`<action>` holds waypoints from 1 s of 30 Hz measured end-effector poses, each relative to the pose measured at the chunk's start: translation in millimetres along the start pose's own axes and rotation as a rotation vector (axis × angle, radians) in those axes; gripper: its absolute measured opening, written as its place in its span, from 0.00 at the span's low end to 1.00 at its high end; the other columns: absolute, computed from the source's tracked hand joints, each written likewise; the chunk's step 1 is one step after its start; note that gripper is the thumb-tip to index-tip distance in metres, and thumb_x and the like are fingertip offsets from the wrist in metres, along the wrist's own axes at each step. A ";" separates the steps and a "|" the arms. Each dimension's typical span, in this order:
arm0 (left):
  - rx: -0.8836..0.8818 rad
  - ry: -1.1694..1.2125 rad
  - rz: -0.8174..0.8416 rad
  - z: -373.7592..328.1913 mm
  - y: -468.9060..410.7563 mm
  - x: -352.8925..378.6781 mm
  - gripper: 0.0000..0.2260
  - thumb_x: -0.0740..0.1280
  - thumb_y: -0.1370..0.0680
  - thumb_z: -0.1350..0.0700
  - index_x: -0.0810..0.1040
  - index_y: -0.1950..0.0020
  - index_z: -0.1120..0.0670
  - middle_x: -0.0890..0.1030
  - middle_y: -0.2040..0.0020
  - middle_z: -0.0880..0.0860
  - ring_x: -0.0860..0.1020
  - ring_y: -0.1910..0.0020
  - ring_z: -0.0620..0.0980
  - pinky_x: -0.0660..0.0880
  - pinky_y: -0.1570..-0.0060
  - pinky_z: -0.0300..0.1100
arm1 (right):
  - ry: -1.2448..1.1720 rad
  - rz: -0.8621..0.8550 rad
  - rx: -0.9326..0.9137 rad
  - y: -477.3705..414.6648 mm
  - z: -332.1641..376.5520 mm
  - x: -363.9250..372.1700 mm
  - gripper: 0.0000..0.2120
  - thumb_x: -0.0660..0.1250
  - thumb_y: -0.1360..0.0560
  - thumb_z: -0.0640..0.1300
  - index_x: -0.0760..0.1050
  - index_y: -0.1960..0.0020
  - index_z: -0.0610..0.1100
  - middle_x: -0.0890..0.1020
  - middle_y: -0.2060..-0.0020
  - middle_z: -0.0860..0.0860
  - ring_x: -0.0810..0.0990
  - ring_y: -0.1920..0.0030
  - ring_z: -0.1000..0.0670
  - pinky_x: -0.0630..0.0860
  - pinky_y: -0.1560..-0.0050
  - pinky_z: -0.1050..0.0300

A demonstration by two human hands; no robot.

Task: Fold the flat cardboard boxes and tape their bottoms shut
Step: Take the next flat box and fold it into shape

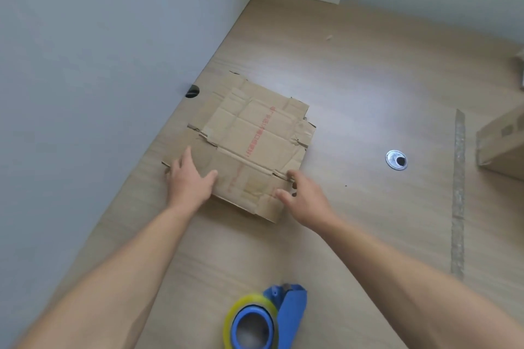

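The flat cardboard box point(249, 133) lies on the wooden table point(354, 71), tucked in on the left side. Its left edge runs alongside the table's edge by the wall point(99, 51), close to it. It looks nearly square from here, so a long axis is hard to call. The red print line does run away from the person, leaning a little right. The flaps are ragged at the far and right ends.

The left hand point(189, 180) is flat on the near left corner, with the fingers straight and spread, pressing down. The right hand point(304, 197) sits at the near right edge with the thumb on top of the cardboard. I cannot tell whether the other fingers hook under the edge.

There is little room on the left: the table edge, the wall, and a cable hole point(192, 91) just beside the far left flap. To the right there is open tabletop as far as a metal ring point(396, 159). Beyond that a strip of tape point(458, 193) is stuck along the surface, and another box point(502, 147) sits at the right border.

Near the person, well apart from the cardboard, a blue tape dispenser point(292, 312) rests with its yellowish roll point(229, 320).
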State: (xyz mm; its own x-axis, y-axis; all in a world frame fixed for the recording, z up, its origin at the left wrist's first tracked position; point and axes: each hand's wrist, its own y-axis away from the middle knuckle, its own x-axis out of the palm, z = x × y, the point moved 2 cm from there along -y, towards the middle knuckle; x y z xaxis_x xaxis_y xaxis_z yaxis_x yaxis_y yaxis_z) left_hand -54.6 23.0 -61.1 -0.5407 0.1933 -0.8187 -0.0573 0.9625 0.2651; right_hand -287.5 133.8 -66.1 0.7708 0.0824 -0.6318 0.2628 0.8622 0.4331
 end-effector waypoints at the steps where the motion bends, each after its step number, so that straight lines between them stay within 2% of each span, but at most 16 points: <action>1: 0.011 0.064 -0.051 -1.9 -0.3 -0.5 0.38 0.72 0.25 0.49 0.58 0.21 0.57 0.66 0.28 0.64 0.64 0.28 0.62 0.60 0.27 0.51 | -0.036 -0.008 0.009 1.0 -1.9 1.8 0.28 0.67 0.23 0.55 0.64 0.26 0.47 0.72 0.32 0.48 0.72 0.34 0.46 0.70 0.37 0.52; 3: 0.036 0.167 -0.163 -11.9 4.7 -5.7 0.34 0.73 0.25 0.53 0.63 0.23 0.59 0.68 0.29 0.62 0.67 0.30 0.60 0.62 0.29 0.49 | -0.140 -0.032 0.076 5.1 -8.4 1.6 0.29 0.68 0.23 0.54 0.64 0.26 0.48 0.72 0.32 0.48 0.73 0.34 0.47 0.70 0.35 0.52; 5: 0.029 0.307 -0.204 -22.4 12.3 -4.3 0.32 0.74 0.26 0.52 0.67 0.25 0.56 0.70 0.31 0.58 0.69 0.31 0.56 0.64 0.30 0.47 | -0.404 -0.036 0.206 12.0 -16.1 -1.9 0.28 0.69 0.24 0.52 0.65 0.27 0.50 0.72 0.32 0.49 0.75 0.36 0.47 0.76 0.38 0.46; 8: -0.080 0.756 -0.116 -45.1 29.8 6.6 0.38 0.77 0.33 0.46 0.67 0.26 0.48 0.74 0.32 0.51 0.75 0.35 0.50 0.71 0.32 0.51 | -0.740 -0.041 0.331 25.1 -30.8 -10.6 0.23 0.70 0.23 0.49 0.67 0.30 0.52 0.70 0.31 0.47 0.77 0.39 0.47 0.82 0.47 0.45; 9: -0.091 0.879 -0.081 -54.4 38.9 11.5 0.38 0.77 0.34 0.48 0.66 0.26 0.47 0.74 0.33 0.50 0.77 0.37 0.49 0.73 0.33 0.51 | -0.779 -0.059 0.340 30.8 -37.8 -15.5 0.22 0.70 0.23 0.49 0.68 0.32 0.53 0.70 0.30 0.46 0.77 0.38 0.47 0.82 0.49 0.46; 11: -0.047 1.000 -0.037 -76.1 60.8 21.7 0.36 0.76 0.29 0.58 0.64 0.25 0.49 0.74 0.34 0.50 0.78 0.40 0.46 0.73 0.33 0.48 | -0.817 -0.100 0.343 45.4 -51.9 -26.9 0.20 0.70 0.23 0.49 0.68 0.35 0.54 0.69 0.30 0.46 0.76 0.37 0.47 0.83 0.53 0.49; 13: -0.017 1.041 -0.004 -93.2 85.0 31.2 0.35 0.73 0.26 0.64 0.62 0.24 0.49 0.75 0.36 0.51 0.80 0.47 0.40 0.76 0.38 0.43 | -0.845 -0.105 0.338 64.9 -68.3 -38.7 0.21 0.70 0.23 0.49 0.68 0.33 0.53 0.70 0.32 0.45 0.76 0.38 0.46 0.83 0.57 0.51; 15: 0.016 1.059 0.057 -103.8 105.9 38.7 0.32 0.73 0.29 0.62 0.67 0.29 0.44 0.80 0.40 0.52 0.82 0.50 0.43 0.78 0.41 0.48 | -0.823 -0.081 0.342 87.0 -86.8 -51.0 0.21 0.69 0.23 0.50 0.69 0.32 0.51 0.72 0.34 0.46 0.77 0.40 0.46 0.83 0.56 0.50; 17: 0.092 1.011 0.142 -116.8 130.8 43.7 0.26 0.70 0.30 0.61 0.71 0.36 0.40 0.84 0.48 0.51 0.82 0.51 0.48 0.77 0.43 0.52 | -0.707 -0.116 0.326 112.5 -111.4 -67.1 0.18 0.69 0.23 0.52 0.71 0.35 0.51 0.75 0.37 0.48 0.77 0.42 0.49 0.83 0.49 0.46; 19: 0.217 0.912 0.200 -122.3 147.7 46.1 0.25 0.68 0.26 0.66 0.72 0.39 0.38 0.85 0.52 0.45 0.82 0.53 0.45 0.77 0.47 0.48 | -0.529 -0.221 0.291 123.7 -129.8 -83.8 0.20 0.68 0.23 0.54 0.71 0.33 0.52 0.76 0.38 0.50 0.76 0.41 0.50 0.78 0.41 0.44; 21: 0.337 0.838 0.271 -131.9 178.0 47.2 0.25 0.66 0.24 0.68 0.73 0.38 0.39 0.84 0.51 0.42 0.81 0.52 0.43 0.76 0.47 0.42 | -0.480 -0.367 0.250 143.0 -148.7 -111.6 0.27 0.69 0.24 0.54 0.67 0.28 0.52 0.74 0.35 0.50 0.75 0.39 0.50 0.74 0.36 0.45; 24: 0.430 0.769 0.354 -135.8 215.5 51.1 0.22 0.67 0.27 0.61 0.77 0.41 0.36 0.84 0.47 0.44 0.81 0.50 0.45 0.76 0.45 0.41 | -0.599 -0.556 0.192 173.8 -173.9 -151.7 0.35 0.72 0.26 0.53 0.60 0.24 0.54 0.68 0.30 0.53 0.69 0.31 0.52 0.69 0.32 0.49; 26: 0.446 0.767 0.392 -135.5 236.7 56.9 0.20 0.68 0.27 0.61 0.79 0.42 0.38 0.84 0.46 0.45 0.81 0.49 0.45 0.76 0.44 0.41 | -0.680 -0.592 0.175 195.0 -189.2 -166.8 0.37 0.72 0.25 0.50 0.57 0.23 0.57 0.66 0.31 0.57 0.65 0.31 0.57 0.66 0.32 0.53; 28: 0.445 0.783 0.403 -136.5 257.1 63.7 0.18 0.67 0.26 0.62 0.80 0.41 0.44 0.84 0.46 0.45 0.81 0.48 0.46 0.76 0.44 0.40 | -0.773 -0.544 0.126 213.0 -198.6 -173.7 0.30 0.70 0.24 0.47 0.63 0.26 0.56 0.70 0.33 0.58 0.70 0.34 0.57 0.69 0.36 0.56; 30: 0.424 0.806 0.389 -134.8 275.7 72.7 0.20 0.63 0.27 0.63 0.79 0.39 0.47 0.84 0.45 0.44 0.80 0.44 0.47 0.76 0.44 0.36 | -0.839 -0.451 0.052 230.6 -200.3 -172.6 0.18 0.67 0.21 0.43 0.72 0.33 0.55 0.79 0.39 0.55 0.78 0.39 0.53 0.74 0.45 0.60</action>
State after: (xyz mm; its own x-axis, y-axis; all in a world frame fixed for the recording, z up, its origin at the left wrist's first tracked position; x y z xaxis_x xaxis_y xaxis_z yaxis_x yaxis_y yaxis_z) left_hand -222.8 276.7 21.2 -0.8766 0.4746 -0.0796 0.4655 0.8783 0.1093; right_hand -476.2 418.5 14.0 0.7502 -0.6554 -0.0878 0.6470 0.7001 0.3022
